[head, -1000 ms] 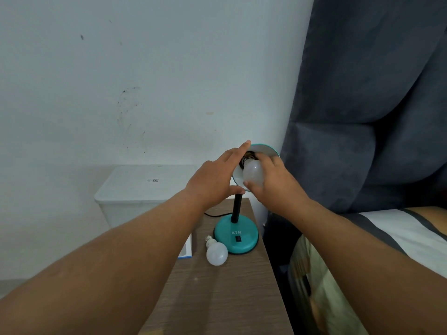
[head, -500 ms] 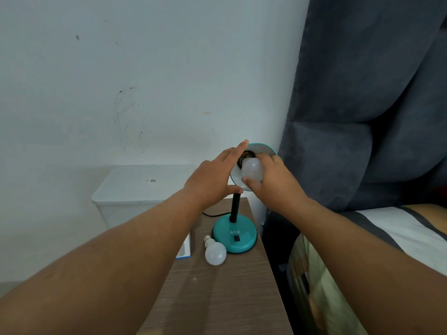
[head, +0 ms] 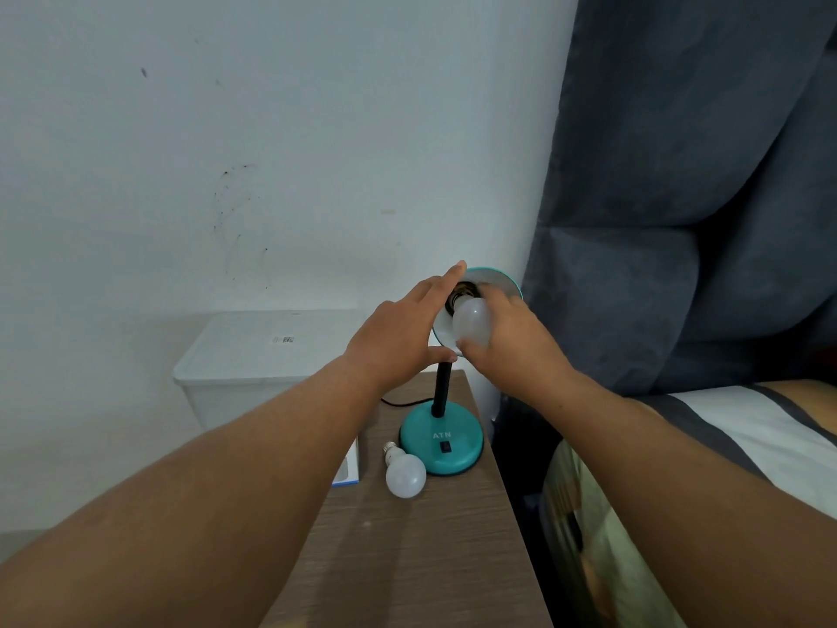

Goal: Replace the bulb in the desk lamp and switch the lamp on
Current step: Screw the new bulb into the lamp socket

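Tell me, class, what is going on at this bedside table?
A person is changing a lamp bulb. The right hand grips a white bulb at the socket inside the teal lamp shade, while the left hand steadies the shade's edge with straight fingers. A second bulb lies on the wooden table beside the lamp base. The lamp is unlit.

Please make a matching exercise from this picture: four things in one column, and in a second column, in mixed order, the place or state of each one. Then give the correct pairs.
Things
1. right hand
2. left hand
3. spare bulb
4. switch

Places or states
A. lies on the nightstand beside the lamp base
B. holds the bulb at the socket
C. sits on the teal base
D. steadies the lamp shade

Pairs: 1-B, 2-D, 3-A, 4-C
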